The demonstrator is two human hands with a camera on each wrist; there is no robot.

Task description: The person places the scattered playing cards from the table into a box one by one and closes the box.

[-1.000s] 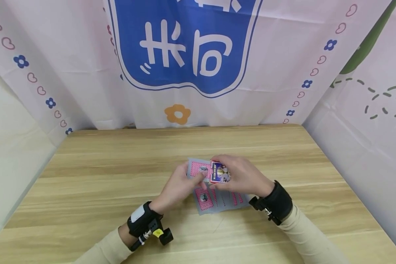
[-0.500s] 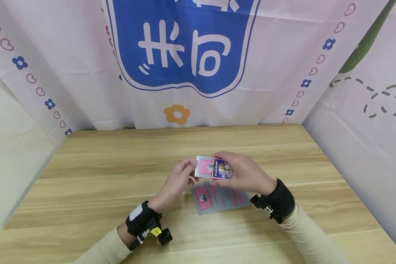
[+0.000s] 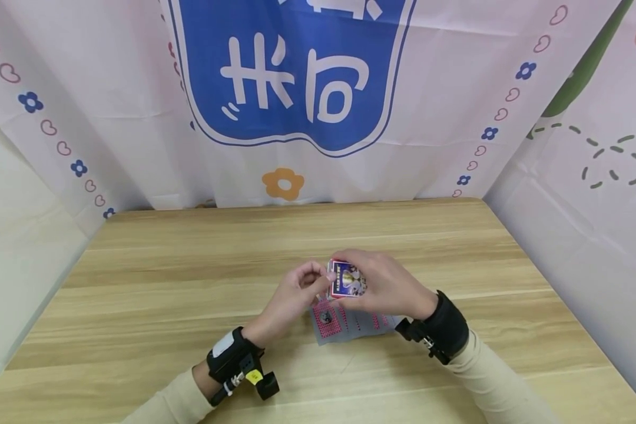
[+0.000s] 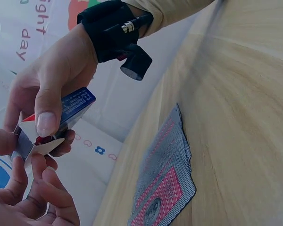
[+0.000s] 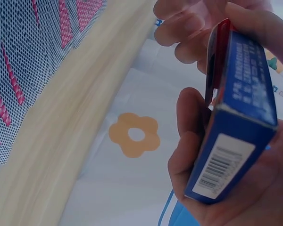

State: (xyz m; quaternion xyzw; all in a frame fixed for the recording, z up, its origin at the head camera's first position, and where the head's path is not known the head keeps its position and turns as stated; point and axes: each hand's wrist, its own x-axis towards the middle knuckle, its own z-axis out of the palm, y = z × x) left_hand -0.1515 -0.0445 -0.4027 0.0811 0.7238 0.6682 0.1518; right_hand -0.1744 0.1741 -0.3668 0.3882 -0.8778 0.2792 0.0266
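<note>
A blue playing-card box (image 3: 347, 279) with a trophy picture lies in my right hand (image 3: 387, 284), which grips it by its sides. Its end towards the left is open: in the left wrist view, pale flaps (image 4: 51, 146) stand out there. My left hand (image 3: 291, 300) pinches this open end between thumb and fingers. Just below both hands, a row of overlapping playing cards (image 3: 327, 321) lies face down on the table, pink-patterned backs up; the right hand hides part of it. In the right wrist view, the box's barcode end (image 5: 221, 165) faces the camera.
The wooden table (image 3: 191, 259) reaches back to a hanging cloth (image 3: 138, 147) with a blue emblem. Pale cloth walls stand along the left and right sides. Each wrist wears a black strap with a small camera.
The cards that stuck out of the box have slid inside it, out of sight from above. My left hand has gone from these cards to the box's open end. The row on the table stays put.
</note>
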